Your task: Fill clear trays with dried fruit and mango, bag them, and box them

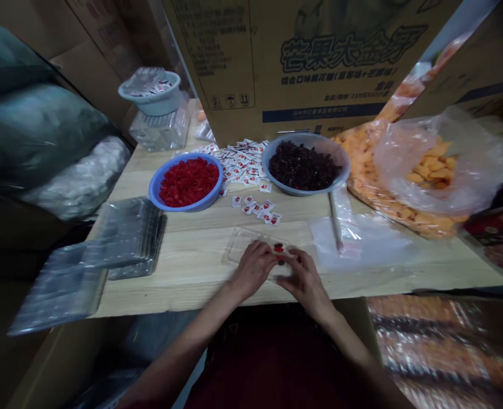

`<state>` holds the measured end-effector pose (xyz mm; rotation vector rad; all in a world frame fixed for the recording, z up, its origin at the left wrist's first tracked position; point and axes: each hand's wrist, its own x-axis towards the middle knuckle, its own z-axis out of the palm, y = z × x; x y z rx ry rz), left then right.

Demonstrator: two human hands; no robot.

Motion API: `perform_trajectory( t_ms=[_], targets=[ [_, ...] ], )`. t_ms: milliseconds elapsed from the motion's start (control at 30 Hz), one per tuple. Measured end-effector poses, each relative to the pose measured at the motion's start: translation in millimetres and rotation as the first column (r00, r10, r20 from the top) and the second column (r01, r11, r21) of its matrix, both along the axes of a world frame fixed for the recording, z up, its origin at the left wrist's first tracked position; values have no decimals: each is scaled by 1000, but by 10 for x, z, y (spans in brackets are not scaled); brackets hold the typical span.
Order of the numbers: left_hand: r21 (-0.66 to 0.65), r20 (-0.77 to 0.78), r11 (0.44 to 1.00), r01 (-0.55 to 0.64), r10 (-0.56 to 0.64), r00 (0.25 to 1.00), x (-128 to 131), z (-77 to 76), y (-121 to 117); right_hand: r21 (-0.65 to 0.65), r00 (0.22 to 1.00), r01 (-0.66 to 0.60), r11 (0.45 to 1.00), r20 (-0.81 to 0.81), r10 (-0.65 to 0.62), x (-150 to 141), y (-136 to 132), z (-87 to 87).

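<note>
My left hand (254, 268) rests over a shallow clear plastic tray (238, 241), its fingers bent and pressed together. Whatever is under those fingertips is hidden. Beside it my right hand (306, 279) has its thumb apart from the index finger, and the fingertips touch the tray's contents. Between the hands, small red pieces (279, 249) and dark pieces (281, 262) lie in the tray. Beyond them are several small white packets with a red print (258, 210). A blue bowl of glossy red pieces (153, 196) stands to the left, a bowl of dark pieces (272, 180) to the right.
Stacked clear plastic trays (124, 233) overhang the table's left edge. More packets (245, 162) lie heaped before a large cardboard box (319, 85). At right are plastic sheets (374, 250) and an open bag of orange pieces (434, 165). A light-blue bowl (160, 105) stands at the back left.
</note>
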<state>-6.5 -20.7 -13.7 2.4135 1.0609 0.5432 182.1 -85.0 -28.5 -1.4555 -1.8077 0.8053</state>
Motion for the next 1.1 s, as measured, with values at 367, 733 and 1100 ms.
perform_trajectory(
  t_ms=[367, 733, 1100],
  targets=[
    [-26, 49, 698, -715, 715, 697, -1525, 561, 1766, 80, 982, -190, 979, -5, 191, 258, 417, -186],
    [-284, 255, 697, -658, 717, 649, -1733, 290, 2245, 96, 995, -95, 991, -19, 97, 271, 341, -85],
    [-440, 544, 850, -288, 508, 667, -979, 657, 1078, -20, 988, 38, 999, -149, -41, 278, -80, 62]
  ],
)
